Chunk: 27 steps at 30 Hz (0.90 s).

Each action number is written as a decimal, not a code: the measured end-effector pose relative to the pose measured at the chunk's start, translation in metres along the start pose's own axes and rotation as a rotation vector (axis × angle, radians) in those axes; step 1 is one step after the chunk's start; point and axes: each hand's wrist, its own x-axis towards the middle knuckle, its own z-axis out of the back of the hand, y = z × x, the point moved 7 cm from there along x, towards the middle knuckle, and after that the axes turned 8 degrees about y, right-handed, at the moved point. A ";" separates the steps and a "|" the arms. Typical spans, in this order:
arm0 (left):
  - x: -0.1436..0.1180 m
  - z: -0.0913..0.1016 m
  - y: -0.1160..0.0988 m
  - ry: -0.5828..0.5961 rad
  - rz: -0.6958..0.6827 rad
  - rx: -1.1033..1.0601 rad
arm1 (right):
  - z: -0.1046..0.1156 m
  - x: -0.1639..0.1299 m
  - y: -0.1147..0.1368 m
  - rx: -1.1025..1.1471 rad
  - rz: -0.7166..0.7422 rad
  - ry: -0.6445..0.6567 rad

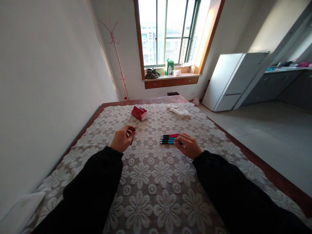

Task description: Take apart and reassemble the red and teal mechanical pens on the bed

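My left hand (pixel 122 138) is closed in a pinch above the tablecloth, left of centre. A small dark object (pixel 134 129) shows at its fingertips, mostly hidden by the hand. A dark red sliver peeks out below the fingers. On the right, my right hand (pixel 188 145) curls its fingers over the right ends of several pens (pixel 167 139). These pens lie side by side with their tips to the left, red ones farther away and blue ones nearer, all with black grips. The fingers cover their right ends.
A flower-patterned lace tablecloth (pixel 163 174) covers the wooden table. Toward the far edge lie a red tissue pack (pixel 139 113) and a crumpled white plastic bag (pixel 180 112). A white flat object (pixel 23 211) rests at the near left, beside the wall.
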 end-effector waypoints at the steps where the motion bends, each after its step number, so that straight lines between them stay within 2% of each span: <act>1: -0.003 -0.001 -0.012 -0.027 -0.014 -0.135 | -0.001 0.001 0.004 0.070 -0.003 -0.014; 3: -0.010 -0.015 -0.033 -0.019 -0.061 -0.457 | -0.005 0.003 0.014 0.172 -0.016 -0.009; 5: -0.018 -0.039 -0.040 0.038 -0.052 -0.724 | -0.014 0.004 0.022 0.202 -0.026 0.041; 9: -0.031 -0.093 -0.024 0.172 0.128 -0.996 | -0.032 0.003 0.026 0.147 -0.032 0.162; 11: -0.036 -0.110 -0.013 0.208 0.204 -1.055 | -0.038 0.001 0.023 0.100 -0.035 0.194; 13: -0.039 -0.119 -0.008 0.248 0.226 -1.062 | -0.044 0.000 0.023 0.049 -0.016 0.224; 15: -0.040 -0.122 -0.008 0.298 0.196 -1.013 | -0.048 0.000 0.023 -0.002 0.006 0.249; 17: -0.039 -0.119 -0.010 0.306 0.126 -0.857 | -0.048 0.000 0.022 -0.048 -0.002 0.254; 21: -0.040 -0.101 -0.026 0.229 -0.121 -0.268 | -0.047 -0.002 0.016 -0.093 -0.055 0.254; 23: -0.044 -0.099 -0.038 0.256 -0.247 -0.044 | -0.050 -0.003 0.014 -0.121 -0.041 0.292; 25: -0.047 -0.100 -0.044 0.298 -0.296 0.045 | -0.054 -0.004 0.015 -0.163 -0.012 0.334; 27: -0.048 -0.101 -0.044 0.330 -0.268 0.018 | -0.056 -0.003 0.018 -0.209 0.018 0.348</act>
